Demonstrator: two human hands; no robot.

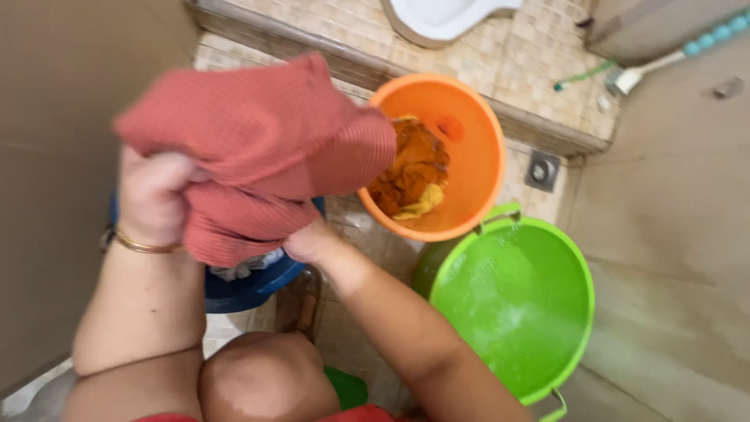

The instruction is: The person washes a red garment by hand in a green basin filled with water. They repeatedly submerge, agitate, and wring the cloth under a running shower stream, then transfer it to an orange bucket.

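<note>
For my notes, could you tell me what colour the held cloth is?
The cloth is salmon red, in the head view.

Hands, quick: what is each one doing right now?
Left hand: closed, gripping the reddish-pink waffle-textured cloth.
Right hand: on the same cloth's lower edge; fingers hidden, grip cannot be told.

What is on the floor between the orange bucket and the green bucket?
Nothing. In the head view, the orange bucket and green bucket sit nearly rim to rim, with only a sliver of wet tiled floor showing.
</note>
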